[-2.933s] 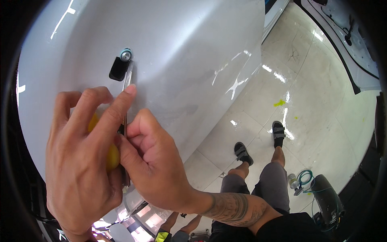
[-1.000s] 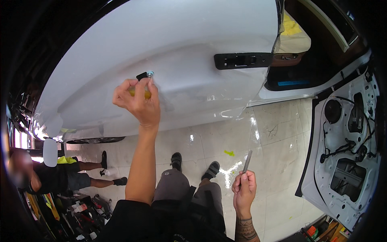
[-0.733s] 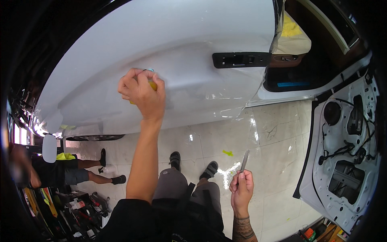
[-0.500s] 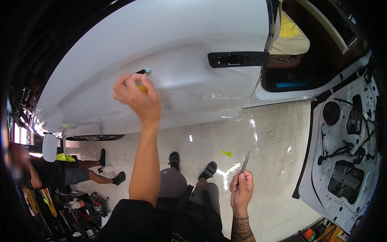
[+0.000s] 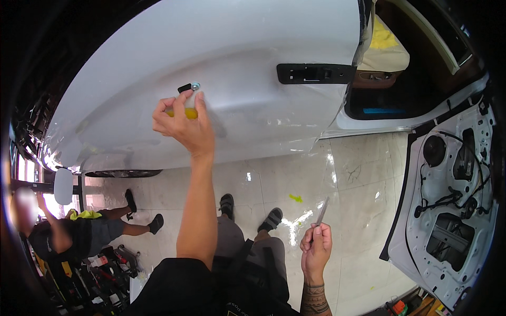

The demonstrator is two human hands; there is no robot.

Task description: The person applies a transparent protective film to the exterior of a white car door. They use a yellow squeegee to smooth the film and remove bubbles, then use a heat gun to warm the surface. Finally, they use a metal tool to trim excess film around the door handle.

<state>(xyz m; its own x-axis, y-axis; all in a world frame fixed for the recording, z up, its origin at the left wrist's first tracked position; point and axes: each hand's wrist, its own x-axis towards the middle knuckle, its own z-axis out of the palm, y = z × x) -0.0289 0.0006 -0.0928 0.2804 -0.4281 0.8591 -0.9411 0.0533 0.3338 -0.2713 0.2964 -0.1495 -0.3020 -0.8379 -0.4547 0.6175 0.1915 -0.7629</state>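
Observation:
A pale car door (image 5: 242, 121) fills the upper part of the head view, with clear film hanging at its edge. On it sits a small round metallic piece (image 5: 195, 86) with a black tab (image 5: 184, 88) beside it. My left hand (image 5: 184, 126) is closed around a flat yellow piece (image 5: 183, 113); its index fingertip and thumb reach up close to the round piece, and I cannot tell whether they touch it. Lower right, my right hand (image 5: 316, 245) grips a slim grey knife-like tool (image 5: 322, 210), pointing up and away from the door.
A black handle recess (image 5: 315, 73) lies to the right on the door. An opened door with bare inner panel (image 5: 448, 210) stands at far right. Another person (image 5: 74, 231) is at the left, above tools (image 5: 105, 268). A yellow-green scrap (image 5: 295, 198) lies on the tiled floor.
My left hand has shifted slightly down and right, uncovering more of the black tab and yellow piece. My right hand has hardly moved. The other person has changed posture.

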